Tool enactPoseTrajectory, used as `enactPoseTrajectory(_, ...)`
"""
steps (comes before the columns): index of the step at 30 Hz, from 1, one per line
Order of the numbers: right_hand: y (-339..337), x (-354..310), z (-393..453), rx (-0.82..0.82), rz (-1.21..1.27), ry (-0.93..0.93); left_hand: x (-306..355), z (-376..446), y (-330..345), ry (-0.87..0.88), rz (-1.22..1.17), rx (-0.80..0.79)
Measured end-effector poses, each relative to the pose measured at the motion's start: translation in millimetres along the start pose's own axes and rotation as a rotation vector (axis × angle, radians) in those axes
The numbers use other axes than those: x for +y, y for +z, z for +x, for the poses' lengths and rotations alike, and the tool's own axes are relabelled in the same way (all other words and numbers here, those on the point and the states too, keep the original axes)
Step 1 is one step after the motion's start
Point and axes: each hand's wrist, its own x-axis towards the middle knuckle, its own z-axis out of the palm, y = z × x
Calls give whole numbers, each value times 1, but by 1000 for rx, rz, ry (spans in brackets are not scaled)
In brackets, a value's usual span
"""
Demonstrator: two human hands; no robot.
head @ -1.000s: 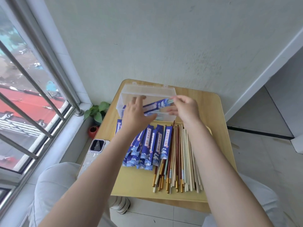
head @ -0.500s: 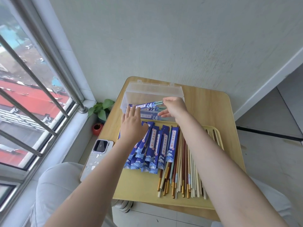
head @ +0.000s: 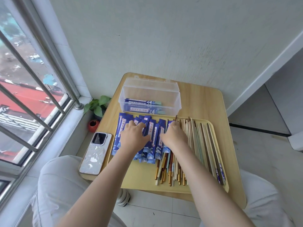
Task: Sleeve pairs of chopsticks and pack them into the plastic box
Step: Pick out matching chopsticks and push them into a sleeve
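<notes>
A clear plastic box (head: pixel 150 89) stands open at the back of the table, with a few sleeved chopstick pairs (head: pixel 141 102) lying in its bottom. In front of it a yellow tray (head: pixel 139 176) holds a heap of blue paper sleeves (head: pixel 152 136) on the left and several loose chopsticks (head: pixel 198 141) on the right. My left hand (head: pixel 133 136) rests on the sleeves with its fingers spread over them. My right hand (head: pixel 173 135) lies where the sleeves meet the chopsticks. Its fingers bend down over them and its fingertips are hidden.
A phone (head: pixel 96 151) lies face down at the table's left edge beside the tray. A small plant in a red pot (head: pixel 95 118) sits on the floor by the window. The wall is right behind the box. My knees are under the table's near edge.
Both hands let go of the sleeved pair, which now lies in the box, and drew back toward me onto the tray. The camera view tilted down.
</notes>
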Motion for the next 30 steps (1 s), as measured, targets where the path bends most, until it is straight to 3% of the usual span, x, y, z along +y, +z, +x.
enactPoseTrajectory(2,6,6,-6,60,33,62,-1,-6,4,12,1,2)
enactPoseTrajectory(9,16,22,-11,40,100,69,-3,-12,8,16,-13,15)
enactPoseTrajectory(12,6,26,-14,106,315,18,1,-15,3,30,-40,61)
enactPoseTrajectory(16,-16,34,-28,118,688,-122,17,-23,-3,278,-36,308)
enactPoseTrajectory(21,-35,43,-43,-94,888,-193,50,-25,-6,570,141,393)
enactPoseTrajectory(25,-44,57,-46,-95,1073,-151,66,-31,-15,447,-43,104)
enactPoseTrajectory(30,-48,70,-51,-132,1188,-174,70,-37,-14,399,-171,4)
